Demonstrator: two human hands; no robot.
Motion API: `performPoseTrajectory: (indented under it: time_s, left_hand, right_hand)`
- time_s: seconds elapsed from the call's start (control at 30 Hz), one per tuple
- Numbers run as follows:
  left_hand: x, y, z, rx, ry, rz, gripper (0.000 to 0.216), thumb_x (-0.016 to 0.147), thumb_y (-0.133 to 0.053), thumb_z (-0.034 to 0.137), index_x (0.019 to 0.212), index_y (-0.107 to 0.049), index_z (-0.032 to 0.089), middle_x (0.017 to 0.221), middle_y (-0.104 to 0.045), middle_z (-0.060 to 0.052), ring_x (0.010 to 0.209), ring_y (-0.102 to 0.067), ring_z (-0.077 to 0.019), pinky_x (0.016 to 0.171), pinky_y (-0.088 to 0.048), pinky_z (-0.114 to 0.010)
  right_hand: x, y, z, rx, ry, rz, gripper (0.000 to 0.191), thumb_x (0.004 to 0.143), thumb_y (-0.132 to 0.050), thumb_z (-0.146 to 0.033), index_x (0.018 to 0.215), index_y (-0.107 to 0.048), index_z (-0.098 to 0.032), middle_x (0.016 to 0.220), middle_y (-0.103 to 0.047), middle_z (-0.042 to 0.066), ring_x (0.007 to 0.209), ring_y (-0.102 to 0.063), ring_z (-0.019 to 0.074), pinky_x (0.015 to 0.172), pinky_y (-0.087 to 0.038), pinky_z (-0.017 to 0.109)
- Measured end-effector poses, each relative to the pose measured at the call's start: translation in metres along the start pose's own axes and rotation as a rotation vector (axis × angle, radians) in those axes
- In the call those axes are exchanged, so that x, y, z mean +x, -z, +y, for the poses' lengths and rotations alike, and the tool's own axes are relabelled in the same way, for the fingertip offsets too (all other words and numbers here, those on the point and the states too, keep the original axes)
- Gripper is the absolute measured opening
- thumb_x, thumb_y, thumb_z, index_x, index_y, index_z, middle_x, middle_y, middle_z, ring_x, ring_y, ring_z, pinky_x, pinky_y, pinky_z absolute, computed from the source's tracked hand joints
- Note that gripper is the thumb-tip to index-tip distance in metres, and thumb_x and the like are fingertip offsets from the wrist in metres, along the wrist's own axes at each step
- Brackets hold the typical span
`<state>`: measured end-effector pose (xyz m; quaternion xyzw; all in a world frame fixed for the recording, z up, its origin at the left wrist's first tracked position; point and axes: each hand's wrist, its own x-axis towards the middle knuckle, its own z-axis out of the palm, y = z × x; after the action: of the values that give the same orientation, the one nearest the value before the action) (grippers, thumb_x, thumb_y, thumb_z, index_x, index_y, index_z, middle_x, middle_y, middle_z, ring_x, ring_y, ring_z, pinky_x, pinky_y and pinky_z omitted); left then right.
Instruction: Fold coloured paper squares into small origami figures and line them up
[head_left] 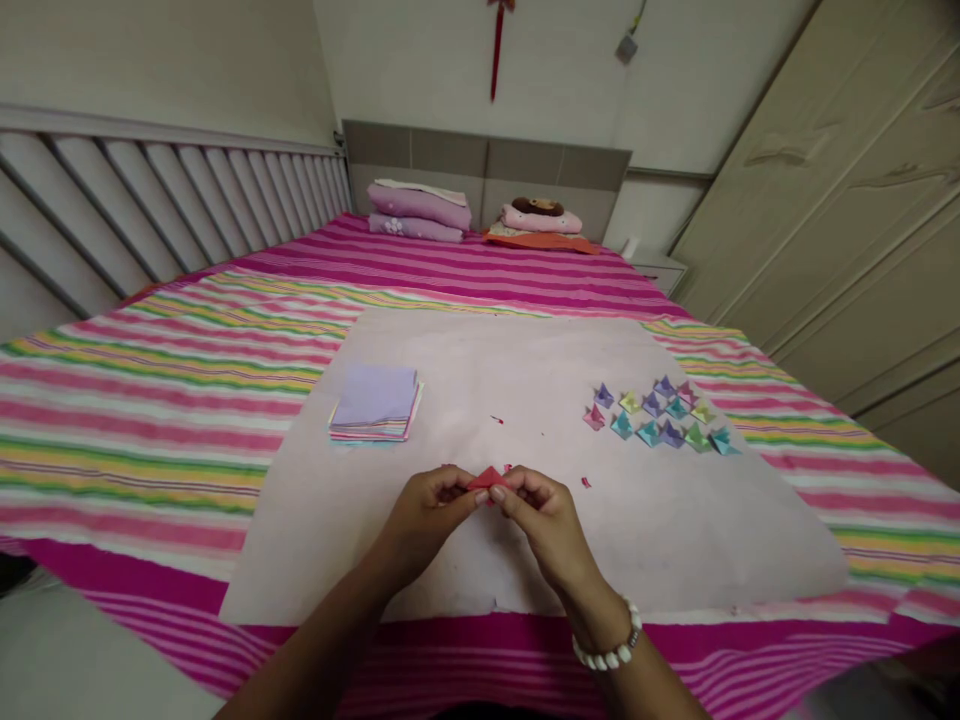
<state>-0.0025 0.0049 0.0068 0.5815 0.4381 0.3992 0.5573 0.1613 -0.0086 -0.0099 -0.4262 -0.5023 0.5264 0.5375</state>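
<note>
A small piece of folded red paper is pinched between my two hands, above the near middle of a large white sheet. My left hand grips its left side with thumb and fingers. On its right side my right hand does the same, the thumb lying over the near edge. Fingers cover part of the paper's lower folds. Small red scraps lie near the hands. To the left is a stack of square coloured paper, lavender on top. Several folded paper pieces in various colours sit at the right.
The white sheet lies on a bed with a striped cover. Folded purple bedding and a pink pile with a brown plush rest by the headboard. A railing runs along the left; a wardrobe stands right.
</note>
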Motion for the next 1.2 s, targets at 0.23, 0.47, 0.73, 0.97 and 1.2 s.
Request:
performPoseTrajectory:
  time_s: [0.23, 0.47, 0.73, 0.97, 1.2]
  left_hand:
    - [0.0000, 0.0001, -0.0058, -0.001, 0.020, 0.029, 0.019, 0.075, -0.069, 0.034, 0.069, -0.068, 0.016, 0.068, -0.063, -0.001, 0.068, -0.054, -0.0145, 0.066, -0.041, -0.027]
    - [0.0004, -0.0011, -0.0035, -0.046, -0.007, 0.028, 0.019, 0.079, -0.063, 0.033, 0.073, -0.070, 0.017, 0.068, -0.065, -0.001, 0.071, -0.060, -0.0154, 0.070, -0.045, -0.027]
    - [0.0000, -0.0021, -0.0059, 0.029, -0.034, 0.067, 0.021, 0.079, -0.063, 0.034, 0.072, -0.071, 0.016, 0.067, -0.066, -0.001, 0.068, -0.059, -0.0157, 0.068, -0.046, -0.027]
    - [-0.0024, -0.0039, -0.0031, -0.048, -0.039, 0.037, 0.016, 0.076, -0.068, 0.032, 0.080, -0.064, 0.017, 0.076, -0.069, -0.002, 0.073, -0.063, -0.0160, 0.070, -0.049, -0.028]
    - [-0.0072, -0.0077, 0.0015, 0.127, -0.183, 0.080, 0.008, 0.078, -0.067, 0.024, 0.085, -0.069, 0.019, 0.086, -0.073, -0.003, 0.081, -0.065, -0.0167, 0.075, -0.051, -0.028]
  right_hand:
    - [-0.0007, -0.0064, 0.0019, 0.050, 0.010, 0.047, 0.021, 0.074, -0.076, -0.035, 0.065, -0.065, -0.019, 0.056, -0.056, -0.005, 0.056, -0.049, 0.0107, 0.056, -0.038, 0.023]
    - [0.0009, -0.0070, 0.0081, 0.239, -0.060, 0.000, 0.015, 0.068, -0.082, -0.027, 0.076, -0.070, -0.022, 0.065, -0.069, -0.002, 0.060, -0.061, 0.0120, 0.063, -0.048, 0.025]
    - [-0.0006, -0.0087, 0.0079, 0.223, -0.072, 0.059, 0.021, 0.064, -0.085, -0.029, 0.073, -0.068, -0.020, 0.064, -0.071, 0.000, 0.064, -0.067, 0.0160, 0.066, -0.053, 0.029]
    - [-0.0019, -0.0043, 0.0074, 0.165, -0.043, 0.097, 0.018, 0.067, -0.082, -0.032, 0.072, -0.070, -0.020, 0.065, -0.070, 0.000, 0.059, -0.062, 0.0137, 0.060, -0.052, 0.028]
    - [-0.0021, -0.0030, 0.0068, 0.242, -0.028, 0.130, 0.035, 0.063, -0.086, -0.027, 0.088, -0.063, -0.021, 0.068, -0.068, -0.003, 0.061, -0.063, 0.0129, 0.062, -0.051, 0.026]
